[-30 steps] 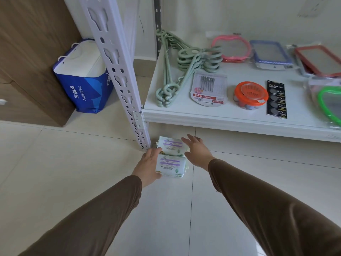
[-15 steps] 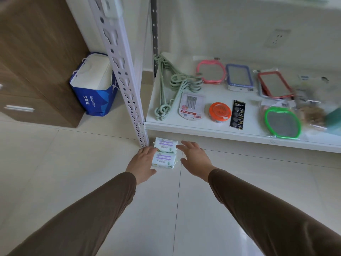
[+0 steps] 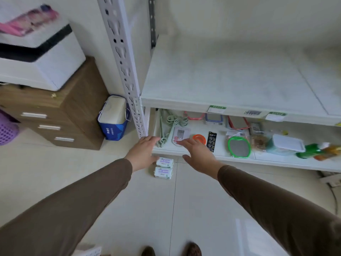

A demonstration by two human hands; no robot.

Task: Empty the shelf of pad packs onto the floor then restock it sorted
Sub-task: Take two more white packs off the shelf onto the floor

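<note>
Two pale green pad packs with purple labels lie on the floor tiles by the rack's foot, the farther pack (image 3: 164,162) just behind the nearer one (image 3: 163,172). My left hand (image 3: 143,151) hovers above and left of them with relaxed fingers, holding nothing. My right hand (image 3: 198,152) is spread, palm down, in front of the lower shelf's edge, also holding nothing. The upper shelf board (image 3: 230,80) is bare white with price tags on its front lip.
The lower shelf (image 3: 276,161) holds green hangers (image 3: 167,124), an orange tin (image 3: 199,139), a battery card, mirrors and bottles. A perforated white rack post (image 3: 127,71) stands left. A blue bag (image 3: 113,120), a wooden drawer unit (image 3: 60,115) and a purple basket (image 3: 7,131) sit further left.
Both hands let go of the two packs, which now rest on the floor, and rose away. The view lifted, bringing the bare upper shelf into sight.
</note>
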